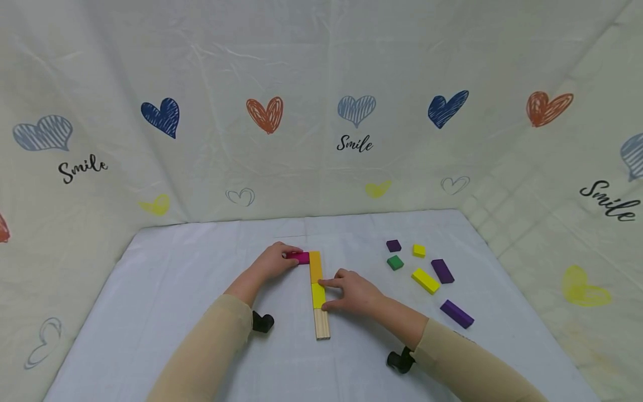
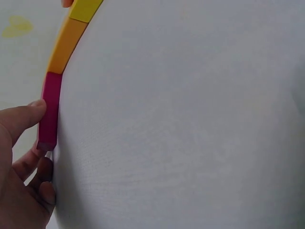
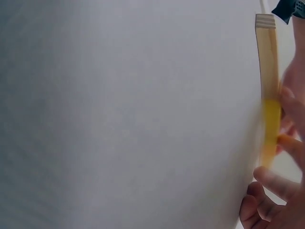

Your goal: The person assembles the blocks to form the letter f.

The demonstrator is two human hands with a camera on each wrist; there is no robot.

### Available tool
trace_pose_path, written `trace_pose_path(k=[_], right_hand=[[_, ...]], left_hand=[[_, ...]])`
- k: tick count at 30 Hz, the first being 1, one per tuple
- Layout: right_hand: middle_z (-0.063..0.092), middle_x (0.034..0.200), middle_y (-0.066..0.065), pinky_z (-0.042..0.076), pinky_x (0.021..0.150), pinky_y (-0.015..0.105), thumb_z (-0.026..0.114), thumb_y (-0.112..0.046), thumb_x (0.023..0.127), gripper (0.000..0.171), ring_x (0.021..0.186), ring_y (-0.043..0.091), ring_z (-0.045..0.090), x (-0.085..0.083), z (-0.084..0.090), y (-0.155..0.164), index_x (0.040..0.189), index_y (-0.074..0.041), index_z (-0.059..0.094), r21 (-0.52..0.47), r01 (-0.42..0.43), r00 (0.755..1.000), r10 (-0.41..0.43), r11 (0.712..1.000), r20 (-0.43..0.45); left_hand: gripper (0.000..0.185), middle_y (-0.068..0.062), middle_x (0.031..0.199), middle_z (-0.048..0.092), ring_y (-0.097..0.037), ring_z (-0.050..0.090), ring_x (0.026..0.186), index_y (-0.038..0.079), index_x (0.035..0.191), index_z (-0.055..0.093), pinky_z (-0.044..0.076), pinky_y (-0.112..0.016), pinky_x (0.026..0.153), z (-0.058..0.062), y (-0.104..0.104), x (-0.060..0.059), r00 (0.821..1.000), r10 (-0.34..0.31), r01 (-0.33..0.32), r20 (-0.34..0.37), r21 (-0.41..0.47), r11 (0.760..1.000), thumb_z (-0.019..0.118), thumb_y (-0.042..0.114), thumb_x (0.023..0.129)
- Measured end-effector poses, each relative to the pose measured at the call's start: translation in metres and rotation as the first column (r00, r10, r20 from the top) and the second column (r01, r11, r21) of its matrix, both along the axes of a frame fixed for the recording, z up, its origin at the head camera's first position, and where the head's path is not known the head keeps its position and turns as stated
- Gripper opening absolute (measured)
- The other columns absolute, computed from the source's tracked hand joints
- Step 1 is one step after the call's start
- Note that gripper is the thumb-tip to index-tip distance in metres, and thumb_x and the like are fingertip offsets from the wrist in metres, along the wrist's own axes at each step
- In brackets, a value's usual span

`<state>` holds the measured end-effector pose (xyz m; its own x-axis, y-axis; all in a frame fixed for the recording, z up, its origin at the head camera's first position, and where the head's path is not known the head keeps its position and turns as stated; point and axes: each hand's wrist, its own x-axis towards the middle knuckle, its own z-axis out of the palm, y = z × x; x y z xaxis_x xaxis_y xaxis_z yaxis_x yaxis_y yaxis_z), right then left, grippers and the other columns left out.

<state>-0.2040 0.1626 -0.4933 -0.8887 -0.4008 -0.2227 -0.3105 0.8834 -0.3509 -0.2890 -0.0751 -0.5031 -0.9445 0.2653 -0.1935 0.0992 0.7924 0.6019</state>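
— How far along is this, would you say?

— Partway, I reckon. A line of 3 blocks is lying end to end on the white tablecloth: a bare wood block nearest the person, a yellow block touching it, then an orange block at the far end. Right now the left hand is pinching a magenta block and holding it against the left side of the orange one, so the line is turning a corner there.

— Is that magenta one actually touching?

— In the left wrist view it is butting up against the orange block, thumb on one side and curled fingers below it. So it is placed or very nearly placed, but the hand is gripping it rather than letting go.

— And the right hand?

— The right hand is resting against the right side of the yellow block, fingertips bent onto it, steadying the row, I judge. It is pressing and touching, not lifting anything.

— What is left over?

— 6 loose pieces are sitting well apart to the right: a small purple block, a small yellow block, a green block, a long yellow block, a purple block and another purple block nearer the person. If all of them are meant to join, I would say less than half is done: 4 in the figure, 6 waiting.
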Motion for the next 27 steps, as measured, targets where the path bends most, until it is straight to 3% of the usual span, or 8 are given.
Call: trace_pose_path(k=[14,27], right_hand=[[0.059,0.106,-0.004,0.050,0.078,0.029,0.076,-0.059,0.078,0.064,0.089,0.013,0.053,-0.001,0.007,0.002,0.136,-0.038,0.061,-0.023,0.013,1.000,-0.012,1.000,0.029],[0.062,0.105,-0.005,0.049,0.069,0.025,0.077,-0.053,0.081,0.059,0.081,0.011,0.053,0.001,0.017,0.009,0.135,-0.033,0.062,-0.114,0.066,0.998,-0.066,0.991,0.010]], left_hand=[[0.035,-0.008,0.123,0.058,-0.025,0.051,0.108,0.029,0.129,0.068,0.048,-0.044,0.096,-0.001,0.000,0.000,1.000,-0.006,0.006,0.008,0.022,1.000,0.070,0.029,0.093],[0.035,-0.008,0.124,0.058,-0.026,0.051,0.107,0.030,0.128,0.068,0.048,-0.044,0.096,-0.005,-0.002,-0.002,1.000,0.001,-0.002,0.008,0.040,0.999,0.069,0.030,0.094]])
